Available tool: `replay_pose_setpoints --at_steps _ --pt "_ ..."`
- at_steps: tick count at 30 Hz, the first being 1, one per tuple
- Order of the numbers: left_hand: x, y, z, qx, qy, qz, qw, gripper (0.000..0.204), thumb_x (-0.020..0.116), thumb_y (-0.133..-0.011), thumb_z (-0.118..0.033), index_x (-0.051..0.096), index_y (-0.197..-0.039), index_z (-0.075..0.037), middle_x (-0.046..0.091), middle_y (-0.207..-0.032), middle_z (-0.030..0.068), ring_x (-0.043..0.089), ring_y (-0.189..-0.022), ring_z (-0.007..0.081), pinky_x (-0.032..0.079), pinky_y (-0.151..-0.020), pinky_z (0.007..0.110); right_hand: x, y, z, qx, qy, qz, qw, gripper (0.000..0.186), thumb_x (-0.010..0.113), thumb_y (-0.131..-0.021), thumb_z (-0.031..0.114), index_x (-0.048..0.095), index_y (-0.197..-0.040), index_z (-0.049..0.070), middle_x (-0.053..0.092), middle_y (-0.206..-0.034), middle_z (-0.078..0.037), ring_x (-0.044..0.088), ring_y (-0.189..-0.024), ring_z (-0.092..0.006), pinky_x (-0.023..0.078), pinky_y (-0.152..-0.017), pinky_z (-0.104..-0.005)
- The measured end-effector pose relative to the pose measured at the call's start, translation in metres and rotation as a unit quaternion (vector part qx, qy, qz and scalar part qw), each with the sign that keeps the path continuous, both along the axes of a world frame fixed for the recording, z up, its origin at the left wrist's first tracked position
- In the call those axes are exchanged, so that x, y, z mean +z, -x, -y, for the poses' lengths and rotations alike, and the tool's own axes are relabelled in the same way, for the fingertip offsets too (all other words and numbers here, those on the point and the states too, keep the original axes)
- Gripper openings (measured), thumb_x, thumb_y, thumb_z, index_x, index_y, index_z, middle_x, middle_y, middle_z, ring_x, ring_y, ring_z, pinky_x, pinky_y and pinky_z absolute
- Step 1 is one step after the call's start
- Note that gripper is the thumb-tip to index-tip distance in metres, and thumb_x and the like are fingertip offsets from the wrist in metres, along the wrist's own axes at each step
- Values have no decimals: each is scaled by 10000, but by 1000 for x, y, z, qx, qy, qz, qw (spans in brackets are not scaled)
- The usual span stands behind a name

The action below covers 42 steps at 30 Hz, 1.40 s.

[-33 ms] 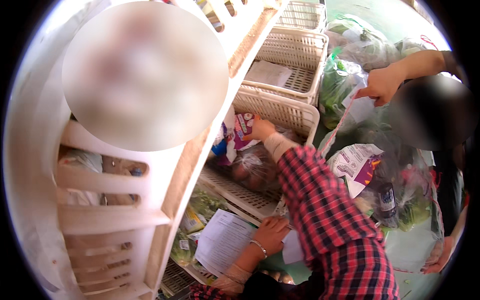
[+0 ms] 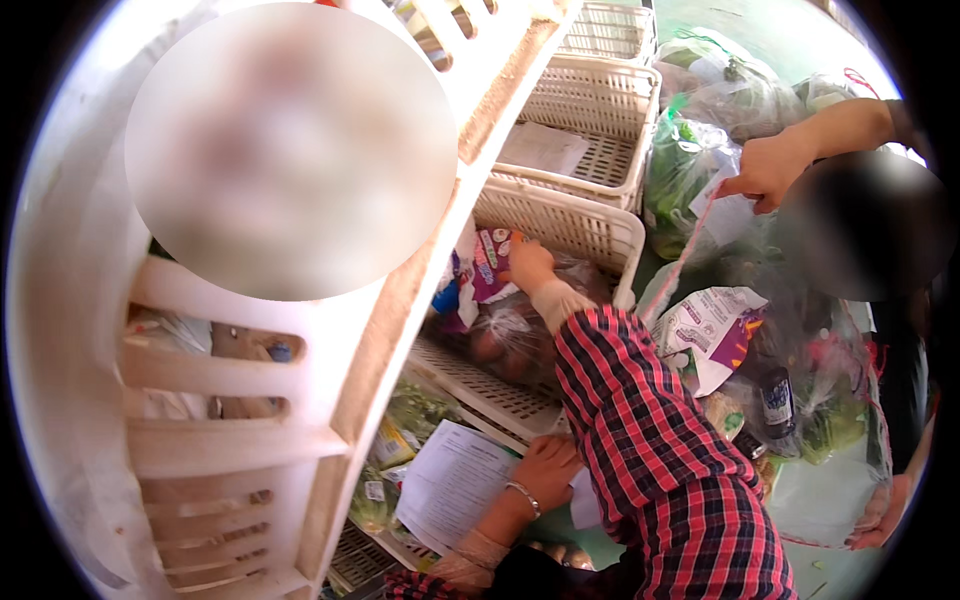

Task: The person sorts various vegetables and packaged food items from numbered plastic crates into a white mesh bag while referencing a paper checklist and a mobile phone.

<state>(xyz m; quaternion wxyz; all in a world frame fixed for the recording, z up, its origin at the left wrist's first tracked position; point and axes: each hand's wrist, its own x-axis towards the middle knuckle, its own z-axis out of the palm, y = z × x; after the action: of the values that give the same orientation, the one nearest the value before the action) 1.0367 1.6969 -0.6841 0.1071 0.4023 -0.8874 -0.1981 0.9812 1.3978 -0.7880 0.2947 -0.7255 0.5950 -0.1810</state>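
Observation:
Inside a cream plastic crate (image 2: pixel 580 207), my right hand (image 2: pixel 532 265) pinches a purple and white printed packet (image 2: pixel 490 262). Next to that packet lies a clear plastic bag (image 2: pixel 512 335) of round dark reddish produce. My left hand (image 2: pixel 552 475), wearing a bracelet, is beside the near side of the crate with its fingers curled. It appears to hold paper: a printed sheet (image 2: pixel 452 485) extends to its left, and a white piece of paper (image 2: pixel 585 500) shows on its right. The fingertips are partly hidden.
On the left a large cream slatted plastic crate wall (image 2: pixel 235 450) rises close by. More crates (image 2: pixel 590 120) stand behind. At right, another person's hand (image 2: pixel 770 170) holds open a clear bag (image 2: pixel 800 340) with groceries and a dark bottle (image 2: pixel 777 402). Bagged greens (image 2: pixel 685 170) sit nearby.
My right hand remains at the purple packet with its wrist and forearm slightly shifted. The sleeve covers more of the white paper beside my left hand. The whole view has shifted a little.

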Motion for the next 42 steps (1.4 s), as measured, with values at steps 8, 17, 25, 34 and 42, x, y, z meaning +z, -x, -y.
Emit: replay_pose_setpoints --at_steps 8,17,25,34,42 --pt "-6 -12 -4 11 -13 -24 1000 336 558 -534 -69 569 -870 -56 524 -1094 74 461 -1072 230 318 -892 381 216 108 -113 10 -160 352 922 431 676 -683 214 523 -1020 -6 532 -1016 -129 499 -976 -191 403 -821 -281" --pt "-2 -9 3 -15 -7 -25 1000 300 557 -557 -74 578 -857 -63 542 -1001 72 484 -985 232 323 -884 364 315 313 -165 74 317 -298 897 396 613 -712 70 497 -1085 5 545 -1003 -149 533 -929 -242 417 -803 -331" --pt "-6 3 4 -28 -70 35 997 296 578 -588 -122 574 -875 -50 535 -1030 90 486 -1019 265 337 -873 419 101 -51 1 71 76 25 994 1110 757 -511 552 191 -1364 121 28 -1379 -325 181 -1206 -557 381 -891 -532" --pt "18 10 3 24 -162 116 980 344 579 -558 -106 577 -900 -65 538 -1047 81 480 -1039 266 342 -891 421 17 -95 31 -61 66 211 973 449 649 -632 159 495 -1043 61 502 -1036 -222 534 -893 -393 478 -726 -438" --pt "1 -14 1 15 -12 10 1000 300 585 -555 -109 581 -853 -80 543 -996 81 499 -915 273 332 -824 404 246 121 -60 124 -55 418 898 320 556 -688 53 522 -1005 22 552 -889 -96 566 -740 -140 463 -624 -273"
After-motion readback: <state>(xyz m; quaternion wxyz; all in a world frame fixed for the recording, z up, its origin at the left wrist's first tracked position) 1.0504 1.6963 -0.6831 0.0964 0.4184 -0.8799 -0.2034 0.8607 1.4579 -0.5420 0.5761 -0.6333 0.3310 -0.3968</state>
